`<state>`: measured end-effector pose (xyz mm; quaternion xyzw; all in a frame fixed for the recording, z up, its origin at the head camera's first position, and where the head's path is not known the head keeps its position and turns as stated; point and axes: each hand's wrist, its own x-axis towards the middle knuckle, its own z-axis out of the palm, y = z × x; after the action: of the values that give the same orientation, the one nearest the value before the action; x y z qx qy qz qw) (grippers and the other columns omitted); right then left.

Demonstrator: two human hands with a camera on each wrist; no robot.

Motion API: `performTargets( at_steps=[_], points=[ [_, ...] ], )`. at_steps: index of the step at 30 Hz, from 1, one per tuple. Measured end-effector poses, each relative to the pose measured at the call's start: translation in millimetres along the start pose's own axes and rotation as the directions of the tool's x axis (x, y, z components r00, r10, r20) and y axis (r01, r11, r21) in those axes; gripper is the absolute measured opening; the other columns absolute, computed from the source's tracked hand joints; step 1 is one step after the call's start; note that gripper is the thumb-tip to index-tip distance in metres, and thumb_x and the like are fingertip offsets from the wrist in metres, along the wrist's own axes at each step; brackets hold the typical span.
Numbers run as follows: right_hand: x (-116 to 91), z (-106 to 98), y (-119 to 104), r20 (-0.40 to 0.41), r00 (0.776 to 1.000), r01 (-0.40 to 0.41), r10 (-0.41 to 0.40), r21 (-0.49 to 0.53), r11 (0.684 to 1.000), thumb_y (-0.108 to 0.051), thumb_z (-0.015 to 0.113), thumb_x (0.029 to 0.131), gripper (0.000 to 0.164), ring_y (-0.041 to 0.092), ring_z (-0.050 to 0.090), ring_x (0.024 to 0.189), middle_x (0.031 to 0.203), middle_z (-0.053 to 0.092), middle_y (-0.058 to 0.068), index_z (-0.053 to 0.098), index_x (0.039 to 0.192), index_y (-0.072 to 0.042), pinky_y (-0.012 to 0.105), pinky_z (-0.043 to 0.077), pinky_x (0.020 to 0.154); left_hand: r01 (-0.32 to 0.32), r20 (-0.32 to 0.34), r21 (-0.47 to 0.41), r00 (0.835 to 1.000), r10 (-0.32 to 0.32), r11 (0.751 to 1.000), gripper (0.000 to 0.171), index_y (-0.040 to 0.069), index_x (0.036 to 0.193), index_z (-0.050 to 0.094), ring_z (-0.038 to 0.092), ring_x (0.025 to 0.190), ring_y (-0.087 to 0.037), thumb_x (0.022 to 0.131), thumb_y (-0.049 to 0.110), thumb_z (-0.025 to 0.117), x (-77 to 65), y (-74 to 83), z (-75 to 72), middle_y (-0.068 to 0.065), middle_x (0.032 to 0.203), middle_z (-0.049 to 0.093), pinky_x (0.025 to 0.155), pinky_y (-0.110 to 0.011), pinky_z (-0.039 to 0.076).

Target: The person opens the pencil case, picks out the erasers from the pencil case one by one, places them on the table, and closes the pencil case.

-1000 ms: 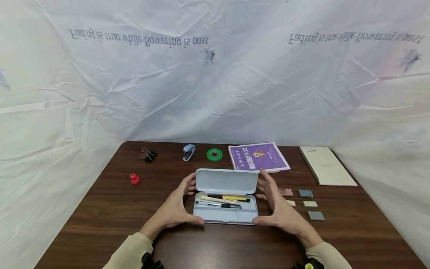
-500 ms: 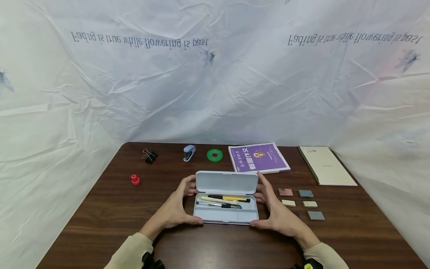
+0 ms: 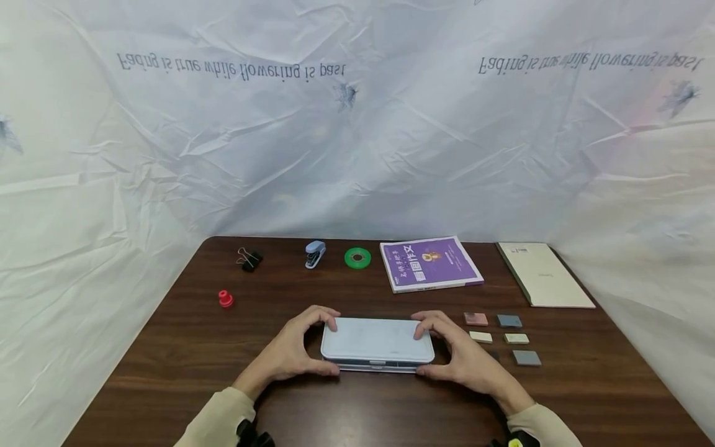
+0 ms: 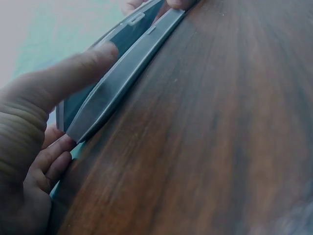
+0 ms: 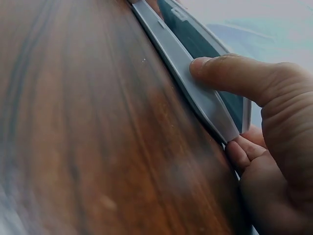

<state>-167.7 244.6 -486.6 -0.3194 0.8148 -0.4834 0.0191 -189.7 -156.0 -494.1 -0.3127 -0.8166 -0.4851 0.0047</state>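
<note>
A pale grey-white pencil case (image 3: 377,340) lies on the dark wooden table, its lid tilted low over the base with a narrow gap along the front. My left hand (image 3: 298,347) grips the left end, fingers on the lid's top corner and thumb at the front edge. At the opposite end my right hand (image 3: 455,349) holds it the same way. The left wrist view shows the thumb (image 4: 98,58) against the front by the gap between lid and base. In the right wrist view, the other thumb (image 5: 208,68) presses the base's front wall (image 5: 186,81). The lid hides the pens.
Behind the case are a black binder clip (image 3: 250,261), a small blue stapler (image 3: 315,253), green tape (image 3: 357,257) and a purple book (image 3: 430,264). A red knob-like piece (image 3: 225,298) stands left. Several small blocks (image 3: 525,358) and a cream pad (image 3: 544,274) lie right.
The pencil case's lid has swung from upright forward and down over the base, covering the pens. Both hands' fingers have moved from beside the lid onto its top; the thumbs stay in front.
</note>
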Motion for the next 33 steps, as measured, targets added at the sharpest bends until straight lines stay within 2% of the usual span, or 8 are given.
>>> performTargets(
  at_steps=[3, 6, 11, 19, 25, 33],
  points=[
    [0.2, -0.3, -0.2, 0.009, 1.000, 0.001, -0.001, -0.013, 1.000, -0.024, 0.098, 0.090, 0.050, 0.021, 0.057, 0.140, 0.161, 0.054, 0.012, 0.063, 0.126, -0.024, 0.021, 0.046, 0.115, -0.008, -0.006, 0.011, 1.000, 0.008, 1.000, 0.049, 0.028, 0.115, 0.066, 0.062, 0.136, -0.018, 0.083, 0.042, 0.101, -0.6, 0.1, -0.2, 0.004, 0.147, 0.067, 0.116, -0.033, 0.047],
    [0.6, 0.4, -0.7, 0.014, 1.000, -0.018, 0.018, -0.027, 0.999, -0.029, 0.093, 0.094, 0.043, 0.021, 0.057, 0.140, 0.160, 0.055, 0.009, 0.064, 0.126, -0.025, 0.024, 0.046, 0.116, 0.003, -0.006, 0.022, 1.000, -0.003, 1.000, 0.042, 0.030, 0.113, 0.067, 0.062, 0.136, -0.018, 0.087, 0.042, 0.098, -1.4, 0.4, -1.4, 0.005, 0.146, 0.068, 0.117, -0.032, 0.046],
    [2.0, 1.7, -0.8, 0.015, 0.999, -0.051, 0.052, -0.043, 0.998, -0.035, 0.091, 0.096, 0.039, 0.019, 0.058, 0.140, 0.159, 0.057, 0.005, 0.066, 0.126, -0.028, 0.025, 0.047, 0.117, 0.012, -0.005, 0.031, 1.000, -0.012, 0.999, 0.046, 0.030, 0.111, 0.068, 0.063, 0.136, -0.018, 0.082, 0.043, 0.102, -2.4, 1.2, -2.2, 0.007, 0.144, 0.068, 0.118, -0.030, 0.045],
    [4.5, 1.0, 1.2, -0.006, 0.999, -0.046, 0.046, -0.035, 0.998, -0.034, 0.095, 0.092, 0.062, 0.018, 0.058, 0.142, 0.156, 0.060, 0.002, 0.064, 0.144, -0.021, 0.018, 0.043, 0.118, 0.034, -0.007, 0.025, 0.999, -0.033, 0.999, 0.051, 0.030, 0.115, 0.071, 0.062, 0.135, -0.016, 0.079, 0.046, 0.103, 1.5, 1.2, -1.3, 0.006, 0.144, 0.068, 0.117, -0.034, 0.046],
    [4.5, 5.3, 1.4, 0.003, 1.000, -0.024, 0.024, -0.016, 1.000, -0.031, 0.095, 0.092, 0.060, 0.020, 0.057, 0.144, 0.156, 0.059, 0.005, 0.065, 0.143, -0.019, 0.018, 0.042, 0.120, 0.043, 0.001, 0.023, 0.999, -0.043, 0.999, 0.050, 0.031, 0.116, 0.072, 0.062, 0.135, -0.017, 0.079, 0.044, 0.104, -2.1, 1.2, -1.7, 0.006, 0.144, 0.067, 0.119, -0.034, 0.044],
    [6.7, 4.7, 0.4, -0.005, 1.000, -0.025, 0.025, -0.057, 0.998, -0.034, 0.095, 0.091, 0.060, 0.020, 0.057, 0.145, 0.156, 0.059, 0.002, 0.066, 0.143, -0.021, 0.017, 0.040, 0.121, 0.036, -0.003, 0.019, 0.999, -0.036, 0.999, 0.051, 0.031, 0.116, 0.072, 0.061, 0.136, -0.018, 0.078, 0.044, 0.104, -1.7, 1.8, -1.9, 0.008, 0.144, 0.066, 0.119, -0.035, 0.044]
  ],
)
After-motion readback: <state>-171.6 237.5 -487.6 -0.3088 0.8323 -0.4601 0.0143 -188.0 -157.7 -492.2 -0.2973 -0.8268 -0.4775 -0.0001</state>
